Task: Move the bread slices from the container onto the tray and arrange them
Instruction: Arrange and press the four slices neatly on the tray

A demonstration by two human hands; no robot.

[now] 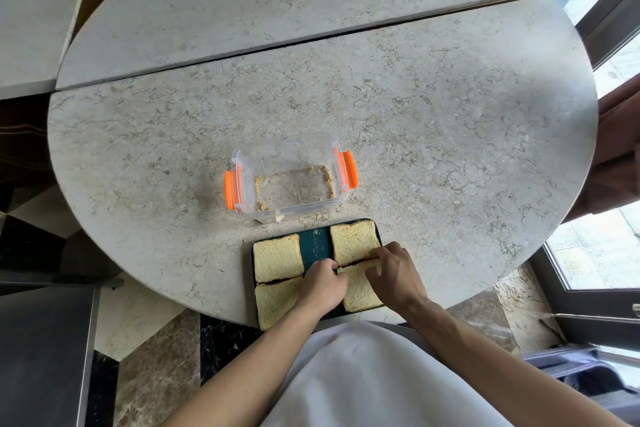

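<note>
With the clear container (289, 184) holding only crumbs and four bread slices (277, 257) lying on the green tray (317, 242), the task looks nearly done, as the left hand (322, 282) and right hand (394, 270) pinch the near-right slice (360, 293) to square it.

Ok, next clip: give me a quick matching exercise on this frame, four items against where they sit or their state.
Items:
1. container
2. tray
3. left hand
4. right hand

Descriptions:
A. dark green, holding four bread slices
B. clear, orange latches, only crumbs inside
C. on the far edge of the near-right slice
D. at the tray's middle, touching that slice's left edge

Pairs: 1-B, 2-A, 3-D, 4-C
</note>
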